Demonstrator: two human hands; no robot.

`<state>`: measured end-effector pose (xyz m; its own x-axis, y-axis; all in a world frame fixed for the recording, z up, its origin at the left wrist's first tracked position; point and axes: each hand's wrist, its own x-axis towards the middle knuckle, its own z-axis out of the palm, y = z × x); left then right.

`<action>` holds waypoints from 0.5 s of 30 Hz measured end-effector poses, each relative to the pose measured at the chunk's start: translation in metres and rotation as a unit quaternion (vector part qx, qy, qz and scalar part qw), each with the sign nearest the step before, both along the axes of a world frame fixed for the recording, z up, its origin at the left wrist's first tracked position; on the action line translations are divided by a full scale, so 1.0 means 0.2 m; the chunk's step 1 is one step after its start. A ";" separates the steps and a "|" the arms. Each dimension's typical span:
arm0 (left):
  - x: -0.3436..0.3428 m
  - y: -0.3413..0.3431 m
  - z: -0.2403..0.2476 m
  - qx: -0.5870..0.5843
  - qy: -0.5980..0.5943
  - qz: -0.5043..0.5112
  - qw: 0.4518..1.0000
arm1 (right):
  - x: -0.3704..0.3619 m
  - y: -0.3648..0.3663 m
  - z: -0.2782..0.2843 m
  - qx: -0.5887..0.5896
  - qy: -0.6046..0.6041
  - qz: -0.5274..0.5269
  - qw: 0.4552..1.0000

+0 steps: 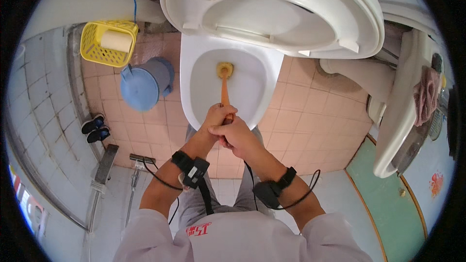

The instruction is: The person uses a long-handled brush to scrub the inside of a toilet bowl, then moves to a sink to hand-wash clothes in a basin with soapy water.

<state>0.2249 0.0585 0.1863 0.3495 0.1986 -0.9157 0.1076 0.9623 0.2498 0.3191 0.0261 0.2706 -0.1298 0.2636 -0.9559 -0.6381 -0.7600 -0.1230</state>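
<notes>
Both hands grip the long orange handle (pixel 224 93) of a toilet-cleaning tool. Its far end reaches into the drain hole (pixel 224 70) of the white toilet bowl (pixel 252 85), where the surface looks yellowish. Whether that end is a brush or a plunger cannot be made out. My left hand (pixel 218 118) wraps the handle near its lower end. Close against it, my right hand (pixel 235 133) is closed round the handle's end. The raised toilet seat and lid (pixel 354 24) lean back behind the bowl.
At left stand a blue lidded bin (pixel 141 90) and a yellow basket (pixel 90 43) with a paper roll. Dark shoes (pixel 97 128) and long-handled floor tools (pixel 104 165) are by the left wall. A washbasin (pixel 395 116) with a cloth (pixel 426 96) and a green door (pixel 383 199) are at right.
</notes>
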 end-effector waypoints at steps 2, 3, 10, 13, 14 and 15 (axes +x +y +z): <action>0.01 -0.04 0.15 0.001 0.041 -0.004 0.999 | -0.02 -0.06 0.17 -0.031 -0.011 0.003 0.999; 0.01 -0.03 0.15 -0.006 0.035 0.012 0.999 | -0.05 -0.05 0.20 -0.037 -0.026 0.001 0.999; -0.02 -0.01 -0.01 -0.027 0.011 0.027 0.999 | 0.00 0.00 0.00 0.008 0.028 0.043 0.999; 0.01 -0.09 0.15 0.019 0.033 0.015 0.999 | 0.00 -0.07 0.12 -0.001 0.000 0.046 0.999; 0.00 -0.09 0.12 -0.007 0.037 0.043 0.998 | -0.01 -0.06 0.10 0.005 -0.008 0.046 0.999; 0.00 -0.07 0.04 -0.003 0.022 0.038 0.999 | -0.02 -0.06 0.08 0.011 -0.017 0.044 0.999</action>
